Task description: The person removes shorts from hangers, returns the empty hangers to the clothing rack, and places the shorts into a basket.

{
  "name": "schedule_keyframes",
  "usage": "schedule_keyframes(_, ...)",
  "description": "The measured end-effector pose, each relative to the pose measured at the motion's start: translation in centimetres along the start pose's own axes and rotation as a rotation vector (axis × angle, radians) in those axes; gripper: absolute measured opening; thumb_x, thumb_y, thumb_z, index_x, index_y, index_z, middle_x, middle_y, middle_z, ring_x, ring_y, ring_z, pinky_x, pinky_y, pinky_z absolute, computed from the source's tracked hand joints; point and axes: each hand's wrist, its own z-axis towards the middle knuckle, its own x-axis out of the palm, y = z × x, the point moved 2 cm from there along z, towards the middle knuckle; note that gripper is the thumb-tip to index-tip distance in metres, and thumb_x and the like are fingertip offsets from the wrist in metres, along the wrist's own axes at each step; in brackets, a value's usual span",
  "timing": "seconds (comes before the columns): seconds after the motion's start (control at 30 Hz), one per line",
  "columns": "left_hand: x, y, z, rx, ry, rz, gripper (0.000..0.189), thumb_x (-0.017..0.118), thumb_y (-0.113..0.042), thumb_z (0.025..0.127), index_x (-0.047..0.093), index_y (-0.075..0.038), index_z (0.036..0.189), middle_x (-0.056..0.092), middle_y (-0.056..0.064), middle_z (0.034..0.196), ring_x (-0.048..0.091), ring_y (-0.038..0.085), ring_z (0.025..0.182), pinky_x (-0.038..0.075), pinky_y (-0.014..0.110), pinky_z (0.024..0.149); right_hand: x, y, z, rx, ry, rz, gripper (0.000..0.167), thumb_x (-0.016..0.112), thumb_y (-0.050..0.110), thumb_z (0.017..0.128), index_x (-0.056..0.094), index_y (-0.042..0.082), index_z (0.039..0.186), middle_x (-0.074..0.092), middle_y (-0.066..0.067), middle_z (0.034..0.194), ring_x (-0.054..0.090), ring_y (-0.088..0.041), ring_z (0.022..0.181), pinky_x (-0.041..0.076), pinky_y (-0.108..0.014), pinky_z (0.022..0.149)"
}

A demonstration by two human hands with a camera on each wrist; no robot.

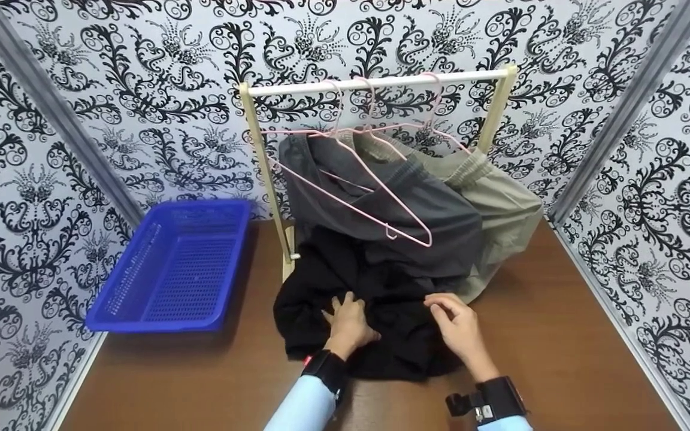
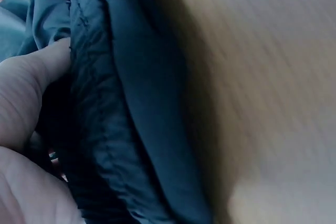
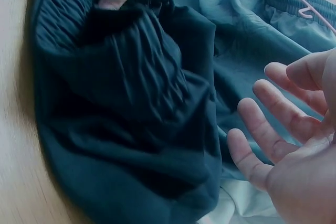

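Note:
Black pants point(image 1: 396, 353) with a gathered elastic waistband point(image 3: 152, 72) lie bunched on the table, at the foot of a small clothes rack. My left hand point(image 1: 350, 326) rests on them with its fingers spread, its thumb against the gathered waistband in the left wrist view. A dark knotted cord shows near its fingers in the right wrist view. My right hand point(image 1: 460, 329) is held at the right edge of the black pants, fingers loosely bent and apart, holding nothing. Dark grey pants point(image 1: 441, 209) hang just behind, their lower part meeting the black ones.
The rack's white rail point(image 1: 393, 81) carries several pink hangers point(image 1: 402, 212). Beige pants point(image 1: 504, 203) hang behind the grey ones. A blue plastic basket point(image 1: 228, 287) with nothing in it stands left of the rack. Patterned wall panels point(image 1: 159, 120) enclose the brown table point(image 1: 560, 335).

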Motion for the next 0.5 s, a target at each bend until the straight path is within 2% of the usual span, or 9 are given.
schedule_keyframes(0.2, -0.3, 0.8, -0.9, 0.069, -0.087, -0.002, 0.048, 0.093, -0.019, 0.066, 0.075, 0.001, 0.106, 0.066, 0.019, 0.123, 0.056, 0.047, 0.123, 0.038, 0.076, 0.103, 0.6, -2.5, -0.4, 0.004, 0.005, 0.005, 0.017, 0.067, -0.017, 0.088, 0.075, -0.002, 0.089, 0.074, -0.02, 0.097, 0.07, -0.035, 0.091, 0.045, -0.007, 0.081)
schedule_keyframes(0.3, -0.4, 1.2, -1.2, 0.106, -0.142, 0.008, 0.034, 0.086, -0.01, 0.065, 0.075, 0.002, 0.095, 0.069, 0.018, 0.106, 0.061, 0.043, 0.111, 0.045, 0.07, 0.1, 0.7, -3.0, -0.5, 0.013, 0.027, 0.009, 0.014, 0.068, -0.011, 0.091, 0.077, 0.001, 0.091, 0.075, -0.016, 0.1, 0.07, -0.031, 0.093, 0.045, -0.008, 0.081)
schedule_keyframes(0.4, -0.5, 1.7, -1.5, 0.143, -0.211, 0.021, 0.022, 0.08, -0.002, 0.063, 0.071, 0.001, 0.083, 0.067, 0.016, 0.089, 0.065, 0.04, 0.097, 0.054, 0.058, 0.093, 0.7, -3.0, -0.5, 0.021, 0.051, 0.008, 0.012, 0.068, -0.005, 0.094, 0.078, 0.002, 0.094, 0.075, -0.013, 0.103, 0.071, -0.029, 0.096, 0.046, -0.009, 0.082)
schedule_keyframes(0.5, -0.6, 2.2, -1.8, 0.156, -0.267, -0.001, 0.02, 0.076, 0.003, 0.061, 0.068, 0.0, 0.079, 0.064, 0.015, 0.082, 0.066, 0.038, 0.086, 0.057, 0.049, 0.082, 0.7, -2.9, -0.5, 0.024, 0.059, -0.003, 0.012, 0.068, -0.003, 0.095, 0.078, 0.003, 0.094, 0.075, -0.011, 0.104, 0.071, -0.029, 0.097, 0.046, -0.009, 0.083)
